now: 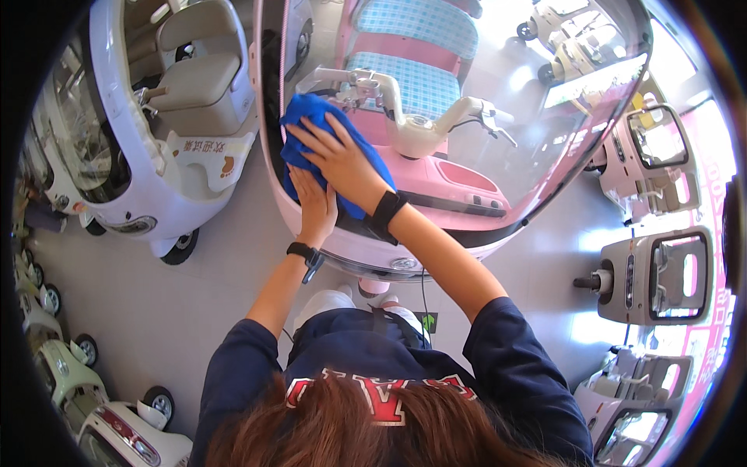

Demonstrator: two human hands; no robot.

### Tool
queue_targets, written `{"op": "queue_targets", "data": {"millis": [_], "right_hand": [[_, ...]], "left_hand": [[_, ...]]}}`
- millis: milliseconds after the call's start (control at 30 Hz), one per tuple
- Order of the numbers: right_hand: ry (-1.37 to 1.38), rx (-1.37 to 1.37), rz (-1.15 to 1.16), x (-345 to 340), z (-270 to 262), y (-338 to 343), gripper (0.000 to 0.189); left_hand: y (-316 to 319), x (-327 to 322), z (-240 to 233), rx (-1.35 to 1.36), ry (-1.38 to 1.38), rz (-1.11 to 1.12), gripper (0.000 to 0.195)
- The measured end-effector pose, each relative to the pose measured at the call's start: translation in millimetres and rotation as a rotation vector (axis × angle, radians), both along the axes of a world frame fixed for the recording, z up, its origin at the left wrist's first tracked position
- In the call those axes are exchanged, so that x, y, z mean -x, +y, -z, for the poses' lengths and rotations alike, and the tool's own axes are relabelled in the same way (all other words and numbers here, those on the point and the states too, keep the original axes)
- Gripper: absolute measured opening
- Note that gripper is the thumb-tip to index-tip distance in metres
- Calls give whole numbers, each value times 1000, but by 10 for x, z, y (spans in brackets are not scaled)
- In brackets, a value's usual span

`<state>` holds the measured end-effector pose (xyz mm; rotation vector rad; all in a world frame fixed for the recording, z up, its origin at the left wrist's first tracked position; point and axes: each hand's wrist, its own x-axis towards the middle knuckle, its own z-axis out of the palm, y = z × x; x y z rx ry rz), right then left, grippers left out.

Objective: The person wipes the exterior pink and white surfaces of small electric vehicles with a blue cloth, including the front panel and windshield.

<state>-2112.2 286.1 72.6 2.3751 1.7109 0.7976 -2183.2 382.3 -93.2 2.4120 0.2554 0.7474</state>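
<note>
A blue cloth [373, 160] lies bunched against the clear windshield [490, 157] of a small pink enclosed vehicle, at its left side. My right hand [338, 154] holds the cloth to the windshield with a flat palm and spread fingers. Just below it, my left hand [313, 204] presses on the lower left part of the same cloth, its fingertips close to the right hand. Through the windshield show a cream handlebar [417, 125], a pink dashboard [449, 181] and a seat with blue checked covers [408, 82]. What lies beneath the cloth is hidden.
A white enclosed vehicle [140, 192] with a beige seat [198, 70] stands on the left. Several small vehicles line the right, among them a grey-brown one [618, 280]. More vehicles, one pale green [67, 373], stand at lower left. A dark cable [424, 303] hangs before me.
</note>
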Motion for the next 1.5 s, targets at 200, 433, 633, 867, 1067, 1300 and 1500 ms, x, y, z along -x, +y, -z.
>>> {"op": "queue_targets", "data": {"millis": [200,433,633,867,1067,1300,1500], "right_hand": [[171,-214,-19,15,190,-370,37],[175,-367,203,78,247,-1028,36],[123,-483,346,-63,334,-1738,68],[268,-659,491,-272,368,-2622,73],[300,-822,501,-768,-298,-3293,77],[174,-811,309,-1575,-1182,-3788,109],[-41,-656,26,-2177,-2069,-3773,120]], "left_hand": [[-226,-77,-101,-137,-56,65,76],[-703,-211,-524,-196,-195,189,76],[-1328,-328,-888,-283,-92,251,78],[-2041,-564,-1151,-436,-113,265,71],[-2591,-936,-1827,-502,-134,374,68],[-2971,-1307,-2345,-467,-223,369,67],[-3060,-1407,-2407,-357,-314,335,63]]}}
